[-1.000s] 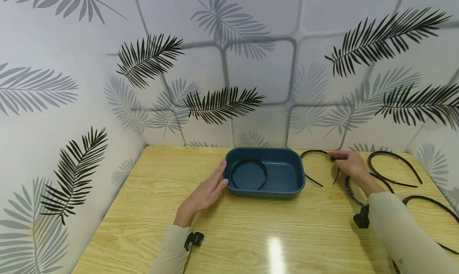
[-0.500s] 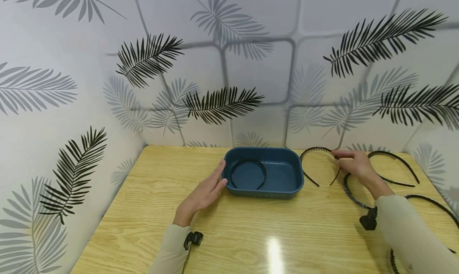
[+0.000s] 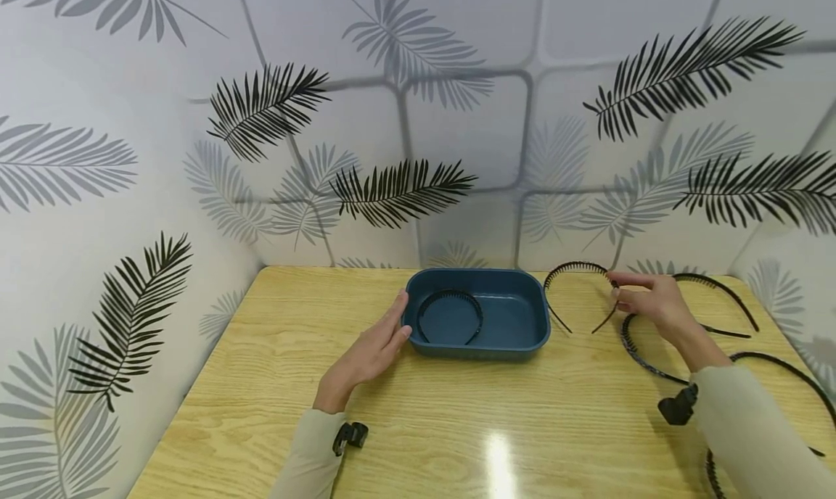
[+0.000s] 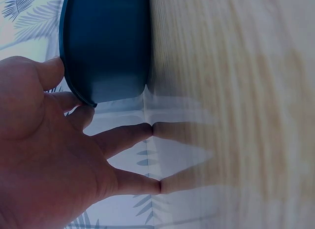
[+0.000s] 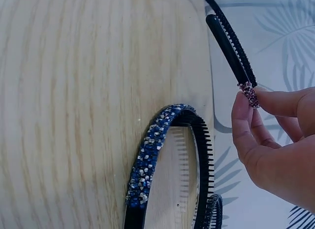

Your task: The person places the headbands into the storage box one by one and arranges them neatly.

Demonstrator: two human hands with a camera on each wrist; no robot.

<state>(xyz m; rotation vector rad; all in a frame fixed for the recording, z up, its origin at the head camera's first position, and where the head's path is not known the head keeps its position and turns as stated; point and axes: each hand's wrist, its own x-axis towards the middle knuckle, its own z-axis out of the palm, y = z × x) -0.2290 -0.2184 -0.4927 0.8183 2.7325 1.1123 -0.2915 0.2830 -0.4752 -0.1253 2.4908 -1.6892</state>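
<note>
My right hand (image 3: 660, 307) pinches a black toothed headband (image 3: 578, 265) between thumb and fingers, right of the bin. In the right wrist view, pinkish beads (image 5: 249, 95) show on the headband at the fingertips. A blue plastic bin (image 3: 516, 321) stands at the table's back, with another black headband (image 3: 451, 293) lying inside on its left. My left hand (image 3: 369, 350) rests against the bin's left end with fingers extended. In the left wrist view, its thumb (image 4: 51, 73) is at the rim and two fingertips are down at the table. Below my right hand lies a headband with blue and silver beads (image 5: 146, 165).
On the right of the wooden table (image 3: 424, 434) lie more headbands: one at the back right (image 3: 738, 301), one farther forward (image 3: 793, 368) and one partly hidden by the right sleeve (image 3: 713, 473). A patterned wall (image 3: 470, 223) borders the table's back edge.
My right hand has lifted the pinched headband a little, and its two ends have come up and shifted left toward the bin. The left hand keeps its place at the bin.
</note>
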